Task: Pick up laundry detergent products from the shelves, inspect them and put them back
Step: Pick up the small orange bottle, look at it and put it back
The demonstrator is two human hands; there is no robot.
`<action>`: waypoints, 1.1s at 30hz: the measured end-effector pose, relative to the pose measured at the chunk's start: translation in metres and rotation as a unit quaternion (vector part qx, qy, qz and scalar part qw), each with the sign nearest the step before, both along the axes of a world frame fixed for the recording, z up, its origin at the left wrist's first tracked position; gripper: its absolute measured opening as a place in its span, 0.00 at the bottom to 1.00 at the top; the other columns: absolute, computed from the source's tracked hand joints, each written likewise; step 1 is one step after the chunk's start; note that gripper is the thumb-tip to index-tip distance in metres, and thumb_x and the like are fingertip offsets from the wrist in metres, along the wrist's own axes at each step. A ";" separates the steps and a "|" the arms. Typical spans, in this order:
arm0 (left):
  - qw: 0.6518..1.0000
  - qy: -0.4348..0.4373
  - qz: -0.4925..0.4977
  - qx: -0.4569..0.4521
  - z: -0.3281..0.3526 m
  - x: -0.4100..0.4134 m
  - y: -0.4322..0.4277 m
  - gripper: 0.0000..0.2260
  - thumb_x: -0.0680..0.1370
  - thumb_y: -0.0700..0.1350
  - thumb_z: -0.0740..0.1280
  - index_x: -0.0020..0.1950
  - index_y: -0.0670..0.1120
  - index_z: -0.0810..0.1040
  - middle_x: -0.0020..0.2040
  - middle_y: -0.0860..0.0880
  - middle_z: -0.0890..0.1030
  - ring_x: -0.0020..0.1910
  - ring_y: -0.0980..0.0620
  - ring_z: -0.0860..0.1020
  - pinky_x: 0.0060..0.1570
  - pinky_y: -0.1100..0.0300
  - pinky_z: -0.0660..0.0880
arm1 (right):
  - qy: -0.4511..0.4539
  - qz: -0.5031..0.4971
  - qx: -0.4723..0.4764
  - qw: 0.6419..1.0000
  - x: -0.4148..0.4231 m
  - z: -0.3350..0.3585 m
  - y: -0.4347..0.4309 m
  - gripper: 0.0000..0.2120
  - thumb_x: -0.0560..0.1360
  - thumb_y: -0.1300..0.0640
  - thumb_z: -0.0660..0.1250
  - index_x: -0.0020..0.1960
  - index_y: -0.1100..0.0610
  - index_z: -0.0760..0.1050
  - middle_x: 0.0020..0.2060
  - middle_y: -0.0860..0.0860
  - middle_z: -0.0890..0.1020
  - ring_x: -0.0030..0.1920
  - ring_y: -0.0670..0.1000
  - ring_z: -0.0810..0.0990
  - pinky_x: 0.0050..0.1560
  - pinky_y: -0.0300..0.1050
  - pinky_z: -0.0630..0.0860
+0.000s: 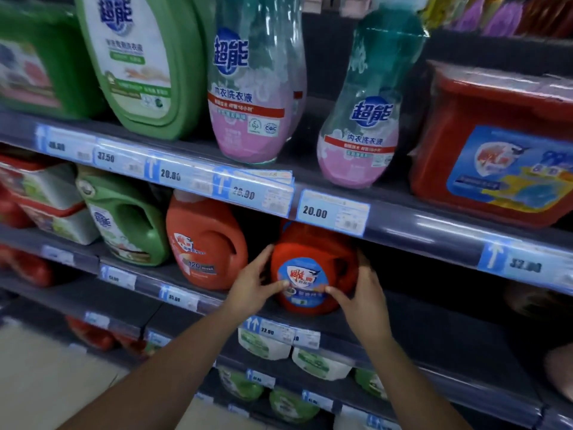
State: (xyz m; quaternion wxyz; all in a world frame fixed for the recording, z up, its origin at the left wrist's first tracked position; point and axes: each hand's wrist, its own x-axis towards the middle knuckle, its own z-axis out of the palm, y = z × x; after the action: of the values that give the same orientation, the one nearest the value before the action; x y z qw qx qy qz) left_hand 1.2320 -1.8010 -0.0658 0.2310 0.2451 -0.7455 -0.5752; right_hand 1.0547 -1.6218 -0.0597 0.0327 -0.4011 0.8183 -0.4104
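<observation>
A small red detergent jug (313,268) with a round blue label stands upright on the middle shelf (387,324). My left hand (254,290) presses its left side, thumb on the label's lower edge. My right hand (359,293) grips its right side by the handle, thumb on the label too. Both hands are around the jug, whose base rests on the shelf board. Its cap is hidden behind the price rail above.
A larger red jug (206,240) and a green jug (130,218) stand left of it. To the right the shelf is dark and bare. Above are teal-and-pink bottles (248,88), a green jug (145,57) and a red tub (496,147). White-and-green pouches (322,363) lie below.
</observation>
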 end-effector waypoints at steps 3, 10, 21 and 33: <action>1.000 -0.004 0.012 -0.020 0.002 0.009 0.008 0.37 0.77 0.37 0.75 0.81 0.51 0.61 0.70 0.58 0.76 0.63 0.74 0.76 0.62 0.72 0.74 | -0.059 -0.009 -0.073 0.996 0.005 -0.010 0.006 0.41 0.72 0.52 0.80 0.78 0.48 0.62 0.70 0.49 0.72 0.66 0.44 0.78 0.67 0.55 0.78; 0.976 -0.027 0.124 -0.180 0.006 0.087 -0.025 0.22 0.78 0.42 0.75 0.69 0.54 0.75 0.62 0.56 0.82 0.60 0.61 0.81 0.61 0.59 0.78 | -0.041 0.019 -0.146 0.988 0.099 -0.016 -0.018 0.24 0.73 0.53 0.78 0.60 0.37 0.71 0.51 0.38 0.77 0.49 0.43 0.80 0.49 0.40 0.79; 0.978 -0.075 0.118 -0.158 0.002 0.150 -0.144 0.46 0.72 0.58 0.79 0.83 0.50 0.58 0.79 0.49 0.69 0.75 0.50 0.71 0.71 0.47 0.73 | -0.134 0.057 -0.048 0.988 0.149 0.027 -0.176 0.46 0.67 0.47 0.84 0.78 0.50 0.64 0.68 0.49 0.75 0.69 0.48 0.74 0.70 0.50 0.73; 0.998 0.032 0.024 -0.053 0.018 0.161 -0.158 0.33 0.64 0.51 0.86 0.60 0.57 0.69 0.60 0.58 0.79 0.58 0.63 0.81 0.58 0.53 0.82 | -0.189 0.043 -0.077 0.978 0.182 0.036 -0.149 0.25 0.70 0.43 0.80 0.59 0.37 0.69 0.53 0.30 0.81 0.53 0.36 0.83 0.46 0.31 0.79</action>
State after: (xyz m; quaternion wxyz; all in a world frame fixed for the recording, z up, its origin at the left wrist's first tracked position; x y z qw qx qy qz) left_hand 1.3927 -1.9590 -0.0478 0.2810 0.2318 -0.7610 -0.5368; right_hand 1.2362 -1.7704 -0.0240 0.1733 -0.3524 0.7455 -0.5385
